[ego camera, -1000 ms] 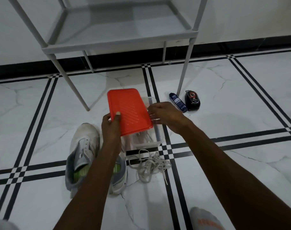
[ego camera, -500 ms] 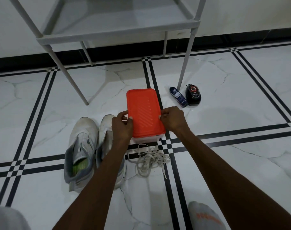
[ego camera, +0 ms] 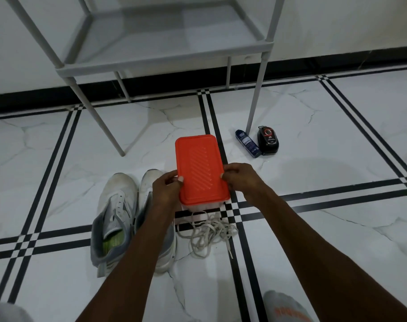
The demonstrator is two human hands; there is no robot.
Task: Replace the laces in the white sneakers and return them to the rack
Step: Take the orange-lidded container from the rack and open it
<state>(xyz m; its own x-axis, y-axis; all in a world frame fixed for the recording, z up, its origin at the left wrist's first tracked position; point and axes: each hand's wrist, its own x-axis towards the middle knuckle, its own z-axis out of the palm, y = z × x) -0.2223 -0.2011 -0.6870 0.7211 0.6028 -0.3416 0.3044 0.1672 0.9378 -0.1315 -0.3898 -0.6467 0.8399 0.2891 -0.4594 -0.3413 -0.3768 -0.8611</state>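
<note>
Both hands are on an orange lid (ego camera: 201, 169) that sits on a clear plastic container (ego camera: 201, 206), of which only a thin strip of the near wall shows below the lid; its contents cannot be made out. The left hand (ego camera: 166, 189) grips the lid's left edge with its thumb curled on top, and the right hand (ego camera: 240, 180) grips the right edge the same way; the other fingers of both hands are tucked under or beside the rim and mostly hidden.

The pair of white sneakers (ego camera: 119, 217) stands on the floor just left of the container, toes pointing far. The left shoe is in plain view, open and unlaced with a green insole showing. The right shoe is largely covered by the left forearm, so its eyelets are not visible. A loose tangle of white laces (ego camera: 207, 233) lies on the tiles just near of the container, beside the right shoe.

The grey rack (ego camera: 165, 56) stands far, against the wall, cut off at the top edge so only its lowest shelf and legs appear. By its right front leg lie a dark blue tube (ego camera: 247, 143) and a black polish applicator (ego camera: 268, 140), their labels too small to read. Two socked feet are cut off at the near edge.
</note>
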